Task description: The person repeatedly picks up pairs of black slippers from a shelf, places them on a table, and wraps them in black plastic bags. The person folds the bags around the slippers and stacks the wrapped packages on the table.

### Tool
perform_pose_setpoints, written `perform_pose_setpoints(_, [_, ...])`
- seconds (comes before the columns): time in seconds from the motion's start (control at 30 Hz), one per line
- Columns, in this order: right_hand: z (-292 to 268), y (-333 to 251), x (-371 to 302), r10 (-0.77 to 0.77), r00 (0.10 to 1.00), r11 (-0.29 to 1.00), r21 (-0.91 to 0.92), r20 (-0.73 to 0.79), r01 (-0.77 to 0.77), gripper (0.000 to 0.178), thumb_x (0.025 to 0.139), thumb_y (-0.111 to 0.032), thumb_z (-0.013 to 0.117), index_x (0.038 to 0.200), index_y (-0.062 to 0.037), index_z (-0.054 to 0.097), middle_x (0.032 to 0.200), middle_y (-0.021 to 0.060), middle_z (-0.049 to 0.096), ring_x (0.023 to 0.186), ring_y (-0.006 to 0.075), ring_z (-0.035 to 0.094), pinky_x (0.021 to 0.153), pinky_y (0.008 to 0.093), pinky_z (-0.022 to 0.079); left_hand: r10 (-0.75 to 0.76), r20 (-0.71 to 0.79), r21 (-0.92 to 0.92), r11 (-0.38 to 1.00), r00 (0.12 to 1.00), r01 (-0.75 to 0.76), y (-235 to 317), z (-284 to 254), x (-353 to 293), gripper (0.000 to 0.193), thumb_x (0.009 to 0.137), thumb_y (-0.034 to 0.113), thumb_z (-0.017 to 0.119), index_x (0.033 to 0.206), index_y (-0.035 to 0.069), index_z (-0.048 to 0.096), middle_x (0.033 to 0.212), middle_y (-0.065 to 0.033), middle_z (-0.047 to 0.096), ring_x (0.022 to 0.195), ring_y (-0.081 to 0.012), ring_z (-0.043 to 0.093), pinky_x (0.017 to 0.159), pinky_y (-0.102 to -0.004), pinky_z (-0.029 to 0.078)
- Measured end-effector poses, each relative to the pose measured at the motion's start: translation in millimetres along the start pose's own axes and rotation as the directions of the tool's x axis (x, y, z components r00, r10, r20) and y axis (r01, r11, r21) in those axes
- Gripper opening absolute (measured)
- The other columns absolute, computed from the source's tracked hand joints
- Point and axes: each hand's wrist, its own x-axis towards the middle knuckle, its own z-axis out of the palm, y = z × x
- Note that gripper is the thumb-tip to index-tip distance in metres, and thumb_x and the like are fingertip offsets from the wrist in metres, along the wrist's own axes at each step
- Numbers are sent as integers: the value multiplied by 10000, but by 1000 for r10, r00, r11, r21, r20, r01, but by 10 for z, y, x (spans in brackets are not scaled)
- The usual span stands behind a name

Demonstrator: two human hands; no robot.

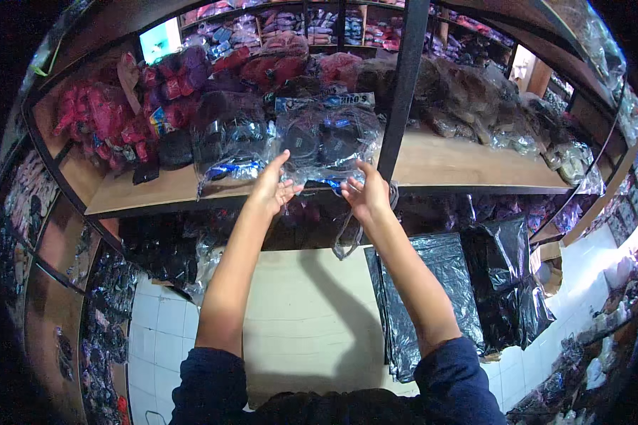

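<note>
A clear plastic packet of black footwear [325, 145], with a printed card at its far end and a blue strip at its near edge, lies level at the front of a wooden shelf. My left hand [275, 185] grips its near left corner, thumb on top and fingers curled underneath. At the near right corner my right hand [368, 193] holds it the same way, fingers partly bent. Left of it, another clear packet of dark footwear [232, 145] rests on the shelf. Whether the held packet touches the shelf board is hard to tell.
Pink and red bagged goods [96, 117] fill the shelf's left side; brown bagged footwear [468, 99] lies at the right. A dark metal post [403, 85] rises just right of my hands. Black plastic sheets [439, 290] cover part of a pale board [298, 304] below.
</note>
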Motion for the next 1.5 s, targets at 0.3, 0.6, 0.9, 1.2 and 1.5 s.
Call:
perform_pose_setpoints(0.3, [319,4,-28,-141,988,978,-161,-58,131,334,667,-188,641,938,-43,510,783,80,500,711,187,516,591,324,414,484,-175,270,861,857,-431,-27,-17,294,214,734,235,628,777,31,580,677,8,526,612,-96,484,570,-235,361])
perform_pose_setpoints(0.6, [229,343,1032,-364,877,890,-394,-313,229,368,662,-83,647,949,104,514,982,162,531,828,196,508,706,300,402,470,-16,230,861,882,-454,77,-85,673,348,699,223,653,876,-62,564,815,-110,590,632,-189,575,522,-315,463])
perform_pose_setpoints(0.9, [179,20,541,-342,926,922,-250,-162,297,552,577,-99,670,1008,2,340,698,79,489,451,160,442,423,291,382,263,135,31,962,955,-270,213,146,133,173,716,155,606,811,22,550,735,-63,562,587,-163,549,498,-308,474])
perform_pose_setpoints(1.2, [-238,169,-859,-279,949,960,25,147,278,597,664,80,580,1140,-82,258,762,68,520,545,99,468,427,211,363,403,85,32,913,912,-406,-319,-37,-1076,399,689,54,610,1041,9,428,917,-75,540,814,-149,533,711,-279,447])
perform_pose_setpoints(1.5, [-1254,897,-1729,-107,965,989,-78,237,129,719,610,137,564,1196,-88,213,1056,125,430,945,185,470,784,302,415,280,148,-48,960,949,-276,-1466,-545,-1994,552,663,-64,595,1125,2,301,1004,-103,480,917,-177,505,802,-300,428])
